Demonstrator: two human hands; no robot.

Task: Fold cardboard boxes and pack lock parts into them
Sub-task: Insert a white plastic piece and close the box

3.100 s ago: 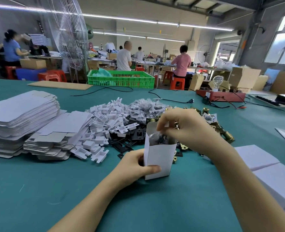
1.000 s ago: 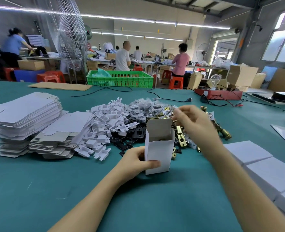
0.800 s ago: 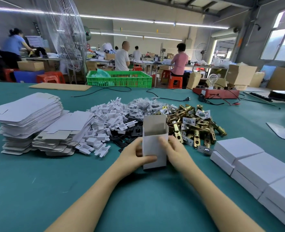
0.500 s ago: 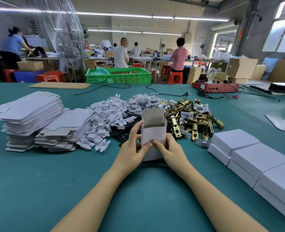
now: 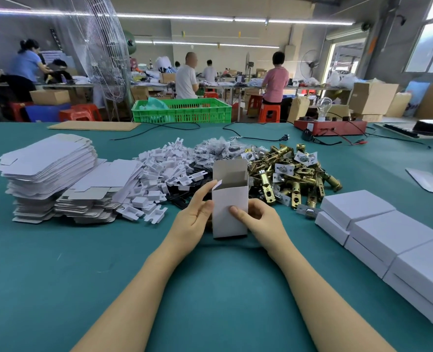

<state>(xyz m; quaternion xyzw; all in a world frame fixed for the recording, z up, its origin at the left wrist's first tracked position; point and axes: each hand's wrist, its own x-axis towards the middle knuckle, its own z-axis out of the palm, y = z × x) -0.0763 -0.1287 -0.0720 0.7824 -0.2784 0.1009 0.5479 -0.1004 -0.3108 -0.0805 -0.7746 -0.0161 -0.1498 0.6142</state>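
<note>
Head view is showing both hands meeting on a small white cardboard box (image 5: pixel 229 212) standing upright on the green worktop (image 5: pixel 83 275), its top flap (image 5: pixel 229 170) standing open. Left hand (image 5: pixel 193 219) is lying along the box's left wall, fingers fairly straight and reaching up to the side flap, an open grip pressing rather than curling. Right hand (image 5: pixel 257 217) is gripping the box, thumb across the front face and fingers curled behind the right wall. Both forearms are reaching in from the near edge and converging on the box. Just behind it, brass lock parts (image 5: pixel 294 179) are lying heaped beside white plastic inserts (image 5: pixel 164 174). Flat box blanks (image 5: pixel 47 171) are sitting stacked at left, and closed white boxes (image 5: pixel 388 235) are lining up at right.
</note>
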